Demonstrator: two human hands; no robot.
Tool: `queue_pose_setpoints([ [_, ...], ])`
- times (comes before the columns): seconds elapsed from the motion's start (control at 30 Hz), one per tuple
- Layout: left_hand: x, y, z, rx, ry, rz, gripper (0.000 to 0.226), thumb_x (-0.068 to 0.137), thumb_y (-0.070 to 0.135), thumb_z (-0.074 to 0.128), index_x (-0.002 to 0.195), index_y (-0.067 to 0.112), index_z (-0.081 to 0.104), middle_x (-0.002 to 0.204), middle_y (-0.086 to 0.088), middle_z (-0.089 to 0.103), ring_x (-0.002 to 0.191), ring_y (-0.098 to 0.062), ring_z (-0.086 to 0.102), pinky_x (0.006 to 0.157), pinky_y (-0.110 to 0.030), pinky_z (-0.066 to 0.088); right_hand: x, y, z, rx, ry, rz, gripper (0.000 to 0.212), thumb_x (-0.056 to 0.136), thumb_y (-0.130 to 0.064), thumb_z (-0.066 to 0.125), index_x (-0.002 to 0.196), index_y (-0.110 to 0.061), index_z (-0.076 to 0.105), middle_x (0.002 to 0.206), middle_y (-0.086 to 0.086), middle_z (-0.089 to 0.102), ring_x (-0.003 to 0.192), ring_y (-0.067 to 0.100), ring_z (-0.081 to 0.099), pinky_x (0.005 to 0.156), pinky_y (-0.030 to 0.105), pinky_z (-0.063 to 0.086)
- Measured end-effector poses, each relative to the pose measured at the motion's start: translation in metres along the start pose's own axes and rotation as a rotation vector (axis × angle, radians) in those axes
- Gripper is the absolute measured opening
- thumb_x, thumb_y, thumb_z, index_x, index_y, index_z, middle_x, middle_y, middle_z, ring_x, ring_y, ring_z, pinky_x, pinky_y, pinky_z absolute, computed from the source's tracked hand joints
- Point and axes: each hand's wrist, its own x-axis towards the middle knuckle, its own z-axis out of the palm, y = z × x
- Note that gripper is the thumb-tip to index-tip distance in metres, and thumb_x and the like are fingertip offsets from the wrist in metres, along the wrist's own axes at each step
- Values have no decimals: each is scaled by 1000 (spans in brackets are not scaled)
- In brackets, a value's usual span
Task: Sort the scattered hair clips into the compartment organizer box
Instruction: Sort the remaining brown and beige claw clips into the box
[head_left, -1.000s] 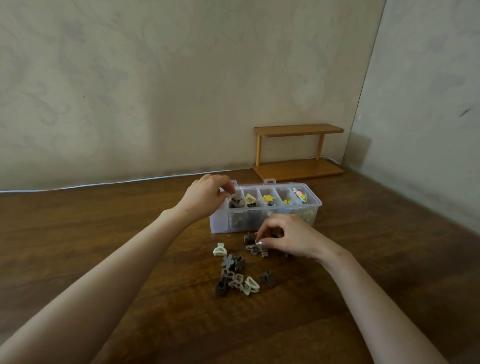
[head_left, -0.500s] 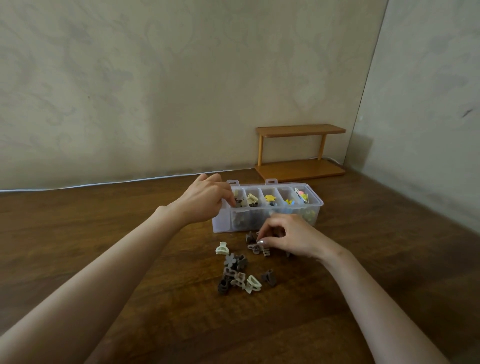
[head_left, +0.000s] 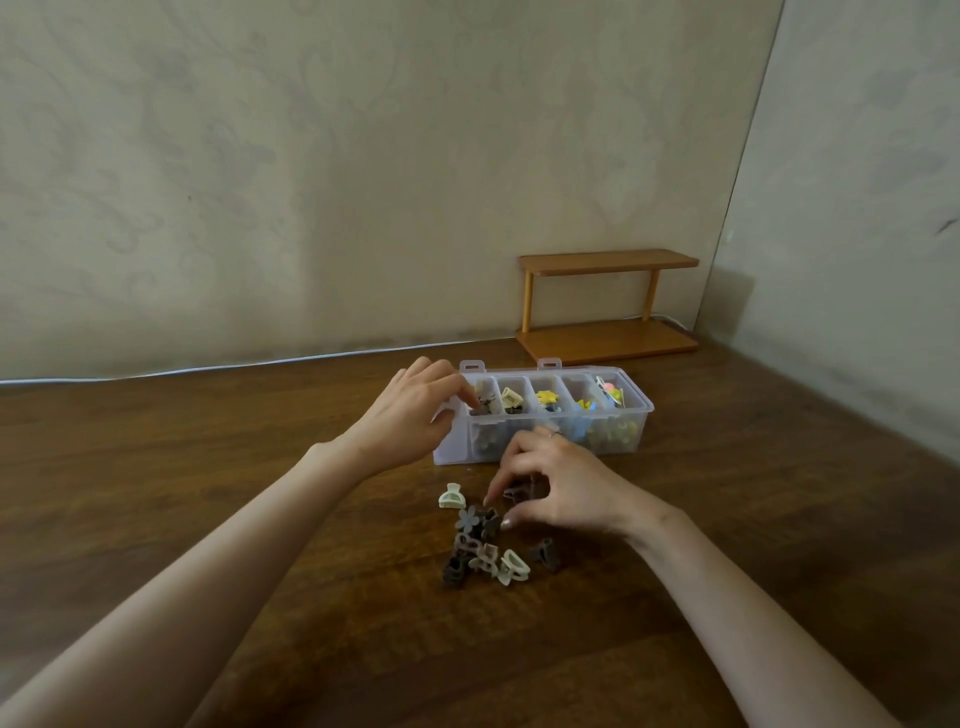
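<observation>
Curled over the loose clips just in front of the organizer box (head_left: 451, 449), the right hand (head_left: 563, 493) has forefinger and thumb parted; a dark clip (head_left: 519, 491) lies under its fingers, but whether it is gripped cannot be told. The left hand (head_left: 415, 415) reaches over the box's left end, fingertips dipped into the leftmost compartment; any clip in them is hidden. A pile of brown and cream hair clips (head_left: 483, 556) lies on the table (head_left: 208, 467) in front of the box, with one cream clip (head_left: 452, 495) nearer its left corner. The other compartments hold cream, yellow, blue and pink clips. A wooden shelf (head_left: 608, 340) stands behind the box.
</observation>
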Motion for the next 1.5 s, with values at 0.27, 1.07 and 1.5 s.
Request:
queue_pose_setpoints([
  [0.27,-18,21,-6,-169,9,3,12,86,13,56,90,24,56,88,10,60,80,-4,54,69,-22,48,-2,3,-5,71,31,25,8,80,-31,72,87,-31,68,102,-13,52,106,5,43,95,37,43],
  [1.07,3,29,-11,-277,119,-145,9,84,23,64,93,22,62,91,7,62,81,-6,57,69,-19,46,0,16,-6,67,286,152,9,87,-28,64,92,-21,68,91,-13,58,87,5,56,75,22,47],
  [1.5,55,-6,8,24,-126,-196,9,84,19,64,94,19,66,95,4,61,83,-9,53,69,-24,42,-1,17,-7,67,273,152,7,88,-27,63,93,-24,68,97,-11,61,94,5,56,85,27,49],
])
